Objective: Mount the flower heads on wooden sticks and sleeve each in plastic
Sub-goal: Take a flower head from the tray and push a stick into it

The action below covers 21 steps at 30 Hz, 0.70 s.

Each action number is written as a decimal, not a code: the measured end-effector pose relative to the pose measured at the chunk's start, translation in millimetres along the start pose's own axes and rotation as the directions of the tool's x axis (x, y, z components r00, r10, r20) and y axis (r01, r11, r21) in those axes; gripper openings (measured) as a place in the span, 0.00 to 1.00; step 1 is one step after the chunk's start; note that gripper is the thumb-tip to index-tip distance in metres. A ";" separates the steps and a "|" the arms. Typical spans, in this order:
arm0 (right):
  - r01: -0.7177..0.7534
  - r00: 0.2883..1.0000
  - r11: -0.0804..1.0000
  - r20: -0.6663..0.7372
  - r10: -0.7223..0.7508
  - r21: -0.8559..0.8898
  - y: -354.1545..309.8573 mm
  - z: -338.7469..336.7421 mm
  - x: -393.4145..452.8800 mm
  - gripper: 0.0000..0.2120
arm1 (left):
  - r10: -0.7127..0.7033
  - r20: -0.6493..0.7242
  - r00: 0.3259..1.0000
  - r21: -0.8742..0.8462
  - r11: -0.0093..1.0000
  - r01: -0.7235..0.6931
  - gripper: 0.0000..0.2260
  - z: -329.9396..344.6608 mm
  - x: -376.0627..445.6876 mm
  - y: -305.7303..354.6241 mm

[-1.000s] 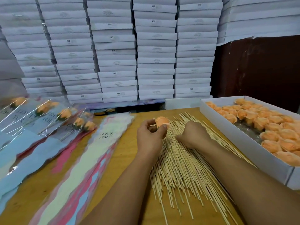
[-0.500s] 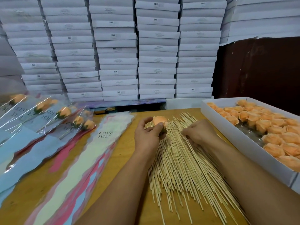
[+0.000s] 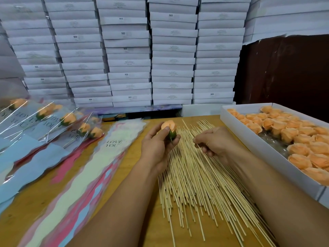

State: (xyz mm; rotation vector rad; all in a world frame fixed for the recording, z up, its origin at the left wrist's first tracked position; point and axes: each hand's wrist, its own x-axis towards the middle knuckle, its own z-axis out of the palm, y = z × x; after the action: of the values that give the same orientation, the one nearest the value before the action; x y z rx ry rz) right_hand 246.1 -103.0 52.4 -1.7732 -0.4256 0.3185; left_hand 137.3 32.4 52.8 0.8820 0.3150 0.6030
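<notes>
We're looking at a wall of stacked white boxes (image 3: 128, 50) from ten to one o'clock, closing off the far edge, so all the working room is on the tabletop (image 3: 135, 139) in front. At three o'clock sits the open flower tray (image 3: 236, 129), long side toward us, peach heads within a short reach of the right hand. Down the middle, from twelve toward six, the loose wooden sticks (image 3: 195, 184) are fanned out flat, easy to single out. At eight o'clock the empty sleeves (image 3: 110, 145) lie overlapped, "LOVE YOU" facing up, mouths toward the far side. The finished sleeved flowers (image 3: 67, 120) are parked at ten o'clock, out of the way.

Now the left hand (image 3: 156, 148) has its fingers closed round one flower head (image 3: 169, 127), green base turned toward the other hand for mounting, we'd judge. The right hand (image 3: 215, 143) is curled, pinching what looks like a single stick (image 3: 210, 163), though blur makes that hard to confirm. There's a clear gap between the two hands. The bare strip between sleeves and sticks gives the left forearm free passage.
</notes>
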 end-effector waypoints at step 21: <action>0.440 0.846 0.894 0.294 -0.444 0.085 -22.6 52.0 -62.5 0.25 | -0.023 -0.023 0.999 -0.354 0.935 0.013 0.20 2.2 0.8 14.6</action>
State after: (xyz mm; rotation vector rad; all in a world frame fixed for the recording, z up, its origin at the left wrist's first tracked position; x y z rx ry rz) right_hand 165.2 -80.9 61.3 -1.5561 -1.0369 0.2649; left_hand 133.7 38.7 65.8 0.5234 0.2286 0.6310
